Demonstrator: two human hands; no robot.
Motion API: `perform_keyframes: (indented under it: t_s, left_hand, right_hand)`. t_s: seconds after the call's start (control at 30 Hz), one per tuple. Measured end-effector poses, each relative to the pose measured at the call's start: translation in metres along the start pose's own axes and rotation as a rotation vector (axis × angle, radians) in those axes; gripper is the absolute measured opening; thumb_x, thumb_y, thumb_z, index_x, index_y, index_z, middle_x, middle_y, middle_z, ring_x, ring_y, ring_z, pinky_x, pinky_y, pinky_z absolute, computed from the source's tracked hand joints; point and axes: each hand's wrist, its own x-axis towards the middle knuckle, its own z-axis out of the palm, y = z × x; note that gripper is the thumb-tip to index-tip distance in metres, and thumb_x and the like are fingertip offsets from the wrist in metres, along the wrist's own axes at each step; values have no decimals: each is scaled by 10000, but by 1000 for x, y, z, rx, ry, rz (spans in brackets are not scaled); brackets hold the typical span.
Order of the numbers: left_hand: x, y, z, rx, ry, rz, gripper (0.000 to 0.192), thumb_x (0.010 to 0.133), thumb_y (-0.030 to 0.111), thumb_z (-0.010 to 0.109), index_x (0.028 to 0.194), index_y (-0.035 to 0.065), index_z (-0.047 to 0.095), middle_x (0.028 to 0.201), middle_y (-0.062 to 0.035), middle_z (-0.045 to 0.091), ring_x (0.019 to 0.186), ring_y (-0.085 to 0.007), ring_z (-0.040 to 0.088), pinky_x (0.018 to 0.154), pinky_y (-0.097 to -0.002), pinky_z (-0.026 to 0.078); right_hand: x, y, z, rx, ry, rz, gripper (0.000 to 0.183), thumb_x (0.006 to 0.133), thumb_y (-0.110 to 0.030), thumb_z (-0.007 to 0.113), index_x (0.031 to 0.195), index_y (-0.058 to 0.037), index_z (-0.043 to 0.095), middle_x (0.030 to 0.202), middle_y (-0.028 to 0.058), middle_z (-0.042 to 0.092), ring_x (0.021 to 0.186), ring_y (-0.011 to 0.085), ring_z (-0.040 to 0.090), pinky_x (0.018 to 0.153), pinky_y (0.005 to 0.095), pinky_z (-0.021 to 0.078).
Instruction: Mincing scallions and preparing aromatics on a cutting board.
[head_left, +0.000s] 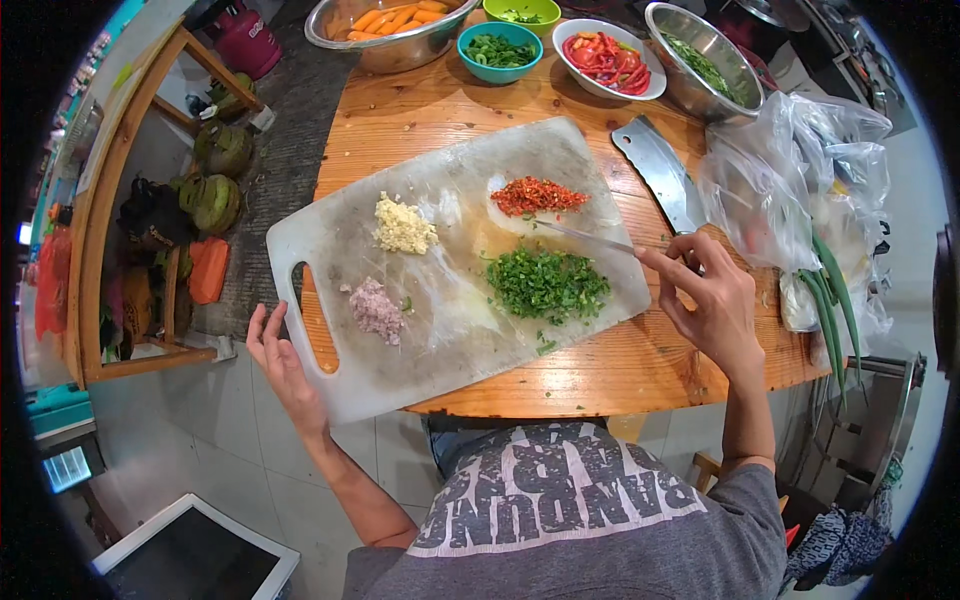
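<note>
A large white plastic cutting board (450, 172) lies slanted on the wooden table, its handle end jutting over the left edge. On it are separate piles of minced garlic (403, 225), chopped red chili (537, 196), chopped green herbs (549, 283) and minced shallot (376, 311). My right hand (705, 296) holds a thin-bladed knife (589, 238) edge-on, its tip between the chili and the greens. My left hand (286, 371) is at the board's handle end, fingers raised beside the rim; whether it grips the board cannot be told.
A cleaver (660, 176) lies right of the board, near plastic bags (765, 187) and green onions (829, 300). Along the far edge stand a steel bowl of carrots (352, 46), a teal bowl (501, 73) of greens, a white bowl (585, 88) of red chilies and another steel bowl (739, 105).
</note>
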Motion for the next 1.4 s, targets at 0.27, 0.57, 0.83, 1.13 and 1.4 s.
perform_keyframes:
  t_s: [0.27, 0.57, 0.83, 1.13, 1.4]
  left_hand:
    - [2, 3, 1, 28, -12, 17, 599, 1087, 469, 352, 1340, -16, 596, 1533, -178, 352, 1427, -298, 358, 1162, -439, 275]
    - [1, 2, -1, 30, -15, 22, 590, 1087, 454, 370, 1348, -27, 589, 1540, -169, 345, 1421, -286, 369, 1158, -434, 289]
    - [-1, 4, -1, 55, -10, 15, 555, 1088, 440, 373, 1351, 5, 596, 1535, -170, 349, 1424, -291, 358, 1162, -444, 280]
    - [-1, -1, -1, 104, -31, 6, 563, 1101, 442, 325, 1402, 35, 571, 1527, -139, 345, 1420, -277, 382, 1161, -437, 308]
    - [0, 17, 7, 178, -26, 115, 492, 1099, 361, 376, 1436, 37, 529, 1527, -186, 357, 1431, -310, 354, 1151, -468, 311]
  right_hand:
    - [3, 0, 7, -37, -17, -22, 516, 722, -56, 762, 1189, -274, 734, 971, -12, 618, 830, 176, 644, 619, 331, 533]
    - [1, -2, 2, -26, -26, -4, 526, 722, -46, 760, 1197, -271, 732, 976, -14, 614, 818, 174, 640, 620, 331, 533]
    - [-5, -5, 0, 119, -93, 7, 477, 739, -28, 738, 1166, -240, 751, 943, 4, 625, 775, 181, 637, 614, 329, 534]
    - [0, 3, 14, 213, -67, -1, 448, 772, -25, 724, 1177, -216, 743, 942, 25, 640, 762, 188, 641, 627, 332, 537]
    - [-36, 12, -1, 476, -56, 254, 354, 869, 58, 632, 1205, -41, 684, 1053, 149, 682, 902, 308, 702, 778, 368, 552]
